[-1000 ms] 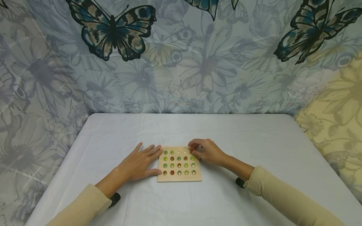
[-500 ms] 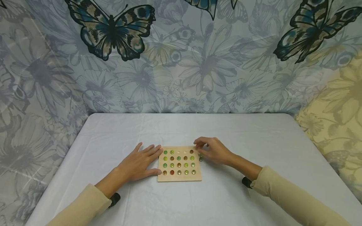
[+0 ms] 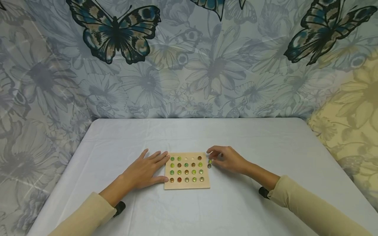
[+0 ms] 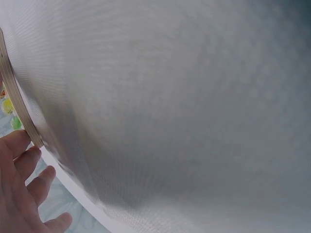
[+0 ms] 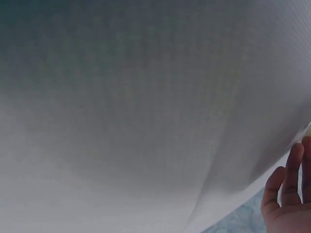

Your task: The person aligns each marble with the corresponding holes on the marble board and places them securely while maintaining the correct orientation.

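A square wooden board (image 3: 187, 186) lies on the table, bearing rows of glass marbles in green, yellow-green, amber and red. Two hollows in its far row hold no marble. My left hand (image 3: 147, 170) lies spread along the board's left side, fingertips and thumb at its edge; the left wrist view shows those fingers beside the board's side (image 4: 19, 104). Just right of the board sit a yellow-green marble (image 3: 210, 161) and a dark marble (image 3: 209, 166). My right hand (image 3: 228, 159) is beside them, its fingers loosely bent, thumb close to the yellow-green marble, nothing visible between the fingertips.
A white cloth (image 3: 133, 131) covers the table. Behind it hangs a floral backdrop (image 3: 218, 65) with large butterflies. A dark wrist camera (image 3: 119, 208) sits under the left cuff and another dark wrist camera (image 3: 263, 192) under the right.
My right hand has moved right, off the board's far right corner, uncovering an amber marble there and two loose marbles beside the board. My left hand stays put.
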Tool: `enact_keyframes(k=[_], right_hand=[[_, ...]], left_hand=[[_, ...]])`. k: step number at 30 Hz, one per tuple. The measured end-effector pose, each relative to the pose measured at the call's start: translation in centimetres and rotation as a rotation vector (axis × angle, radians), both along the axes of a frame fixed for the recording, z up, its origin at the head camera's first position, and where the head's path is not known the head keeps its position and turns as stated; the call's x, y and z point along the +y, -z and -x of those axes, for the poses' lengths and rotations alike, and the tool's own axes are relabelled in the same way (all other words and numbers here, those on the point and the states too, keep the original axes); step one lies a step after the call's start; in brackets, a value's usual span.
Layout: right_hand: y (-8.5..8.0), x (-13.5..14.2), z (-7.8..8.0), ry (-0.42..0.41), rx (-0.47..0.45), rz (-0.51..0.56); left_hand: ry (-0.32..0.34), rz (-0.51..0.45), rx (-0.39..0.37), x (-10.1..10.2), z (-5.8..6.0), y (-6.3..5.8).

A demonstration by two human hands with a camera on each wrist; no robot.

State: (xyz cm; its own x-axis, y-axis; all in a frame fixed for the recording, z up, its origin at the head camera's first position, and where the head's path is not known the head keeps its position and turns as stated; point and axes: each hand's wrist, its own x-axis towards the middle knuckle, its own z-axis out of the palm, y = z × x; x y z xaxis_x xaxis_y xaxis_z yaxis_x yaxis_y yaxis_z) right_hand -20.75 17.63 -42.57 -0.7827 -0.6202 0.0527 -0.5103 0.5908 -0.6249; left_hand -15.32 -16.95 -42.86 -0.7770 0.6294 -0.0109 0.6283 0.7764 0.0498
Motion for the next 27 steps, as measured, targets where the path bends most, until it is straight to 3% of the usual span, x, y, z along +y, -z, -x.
enact_keyframes(k=[27], right_hand=[[0.12,-0.69,-0.07,-0.028,0.055,-0.062]], left_hand=[[0.001,-0.002,0.006,-0.07,0.03,0.09]])
